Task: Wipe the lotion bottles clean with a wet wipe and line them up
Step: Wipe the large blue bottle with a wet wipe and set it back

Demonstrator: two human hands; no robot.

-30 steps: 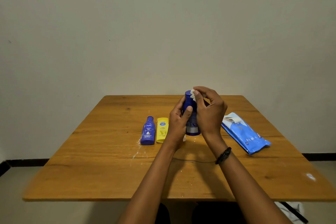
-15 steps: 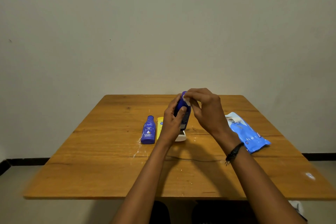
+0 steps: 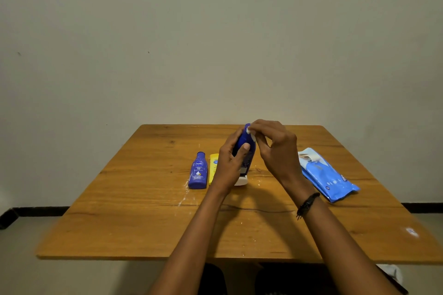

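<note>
While both hands are working above the middle of the bench (image 3: 143, 222), the scene is reading like this:

Left hand: the left hand (image 3: 230, 165) is wrapping its fingers (image 3: 245, 146) around the body of the dark blue bottle (image 3: 247, 148), holding it upright and a little tilted.
Right hand: the right hand (image 3: 275, 151) is pinching a small wad of white wet wipe (image 3: 249, 129) in its closed fingers (image 3: 257, 127), pressing it against the top end of that bottle.
Held bottle: its lower end is sitting close to a white object (image 3: 241, 181) on the bench; whether that is the bottle's own cap I cannot tell.
Bottles standing by: a small blue Nivea bottle (image 3: 198, 171) is standing upright at the left, with a yellow bottle (image 3: 213, 167) just beside it, partly hidden behind the left hand.
Wipe pack: a light blue pack of wipes (image 3: 326, 175) is lying flat at the right, its flap peeled back at the far end; its contents are not showing clearly.
Bench surface: white smears (image 3: 185, 198) are showing in front of the Nivea bottle.
Wrist: a dark bracelet (image 3: 306, 204) is sitting on the right wrist.
</note>
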